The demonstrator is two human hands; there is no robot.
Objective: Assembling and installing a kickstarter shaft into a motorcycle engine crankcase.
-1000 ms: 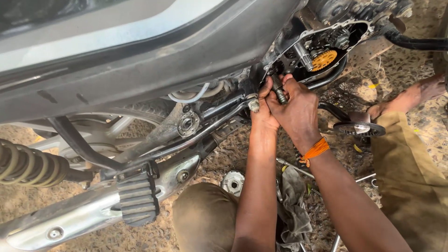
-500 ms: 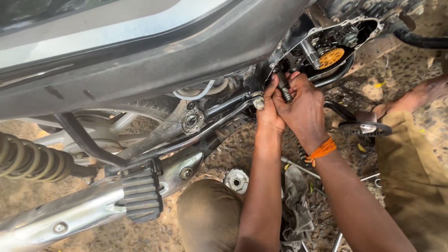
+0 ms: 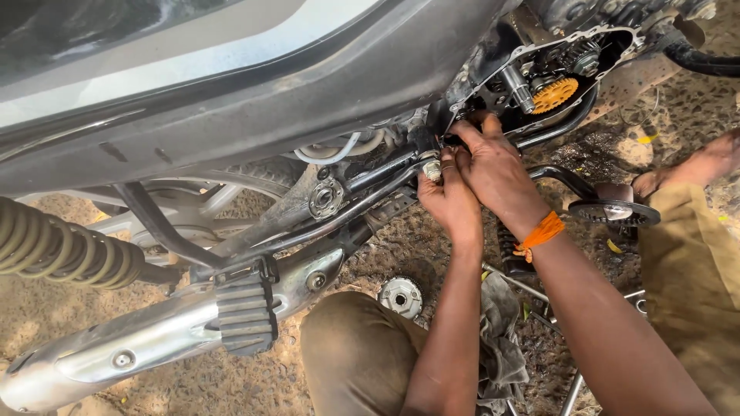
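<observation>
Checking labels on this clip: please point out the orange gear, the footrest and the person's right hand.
orange gear (image 3: 555, 94), head view, on its toothed face.
footrest (image 3: 245, 308), head view, on its ribbed rubber tread.
right hand (image 3: 497, 166), head view, on the back of the hand.

Oily gravel ground (image 3: 432, 246): round metal part (image 3: 401, 296), grey rag (image 3: 501, 339), metal rods (image 3: 574, 389), sprocket (image 3: 617, 212).

Bright daylight, sharp where you work.
You get soft sheen on the grey body panel (image 3: 231, 69), deep shade beneath it, and slight stretching toward the edges.

Coil spring (image 3: 65, 250), footpeg (image 3: 245, 308), sprocket (image 3: 615, 213), rag (image 3: 499, 339).
</observation>
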